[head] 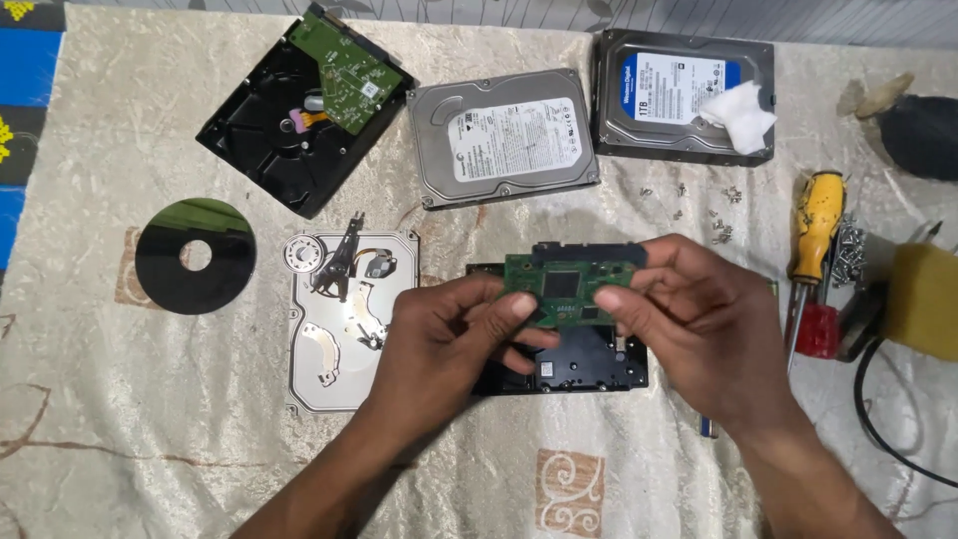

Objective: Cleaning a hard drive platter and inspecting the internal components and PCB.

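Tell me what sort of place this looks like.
Probably a home repair table, not a proper workshop: a cream patterned cloth covers it. Both hands hold a small green circuit board over opened metal hard drives, beside a yellow-handled screwdriver and loose screws.

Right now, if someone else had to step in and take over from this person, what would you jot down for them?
Left hand and right hand: together they pinch a green circuit board, held just above a black drive base.
Beside the left hand: an opened silver drive, its platter gone; a shiny disc lies farther left.
Far side: a black drive with its board loose on top, and two closed drives.
Loose screws and a yellow screwdriver lie to the right.
Done: board lifted off. Left: two drives unopened.
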